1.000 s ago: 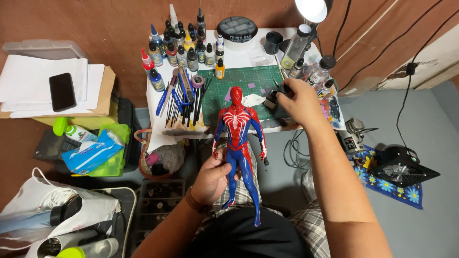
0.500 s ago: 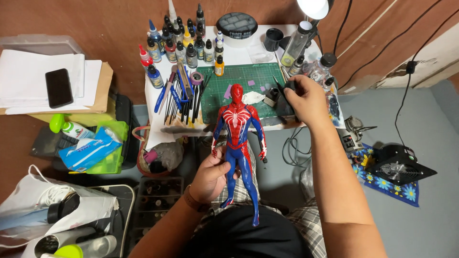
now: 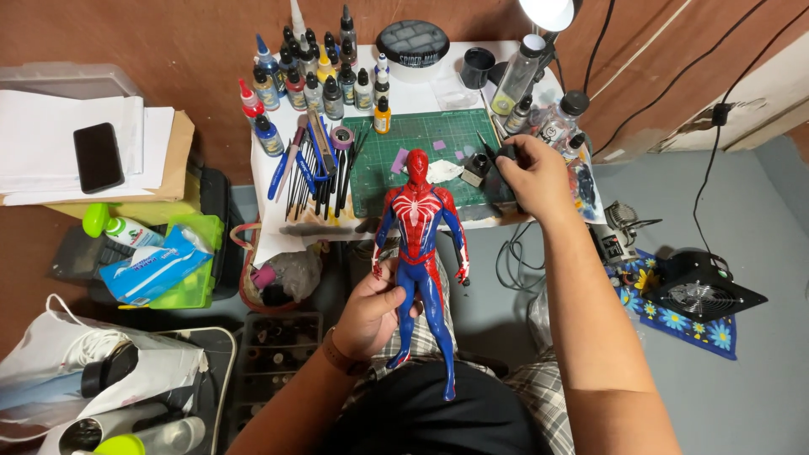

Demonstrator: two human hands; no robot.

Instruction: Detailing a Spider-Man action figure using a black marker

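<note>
Left hand [image 3: 375,307] is closed around the legs of a red and blue plastic action figure with a white spider emblem on the chest [image 3: 419,244], thumb across the thighs. The figure is held upright over the person's lap, head reaching the near edge of the small white work table [image 3: 421,94], feet hanging free above the dark shirt.

Right hand [image 3: 531,173] reaches to the right part of the table and pinches a thin dark brush [image 3: 486,143] between thumb and fingertips, other fingers curled. The brush tip sits just beside a small black paint pot [image 3: 476,166] on the green cutting mat [image 3: 421,139].

The mat shows bare surface at its centre; a white crumpled tissue [image 3: 440,171] lies at its near edge. Left of the mat, a row of brushes and blue-handled tools [image 3: 316,168] crowds the table edge. Dropper paint bottles with coloured caps [image 3: 312,80] fill the far left corner. A round black lidded tin [image 3: 411,44] stands at the back edge. A lamp head [image 3: 548,13] overhangs the right corner.

Beyond the table: a black phone on white papers [image 3: 98,157] well to the left, a black fan on a flowered blue cloth [image 3: 699,295] on the grey floor to the right
</note>
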